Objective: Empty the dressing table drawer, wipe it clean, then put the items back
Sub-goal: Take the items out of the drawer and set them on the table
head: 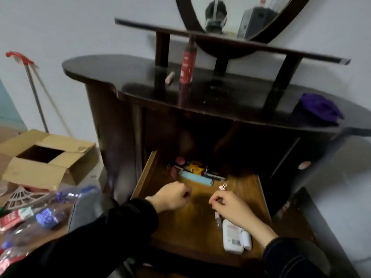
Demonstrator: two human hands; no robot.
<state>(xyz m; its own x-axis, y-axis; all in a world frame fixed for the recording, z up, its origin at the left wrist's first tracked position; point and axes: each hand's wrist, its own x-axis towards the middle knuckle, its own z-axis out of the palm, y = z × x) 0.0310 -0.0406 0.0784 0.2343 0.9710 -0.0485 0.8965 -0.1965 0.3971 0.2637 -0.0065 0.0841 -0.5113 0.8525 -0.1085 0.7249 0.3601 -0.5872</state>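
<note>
Dressing-table drawer holds white bottle, blue item — left hand, right hand grip curled, contents untellable.

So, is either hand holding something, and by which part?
Cannot be told: left hand and right hand curl their fingers over the brown wooden drawer, but no held thing shows clearly.

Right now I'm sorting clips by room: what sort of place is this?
Probably a home bedroom: a dark dressing table with an oval mirror stands against the wall, its drawer open with small items inside, a cardboard box beside it.
</note>
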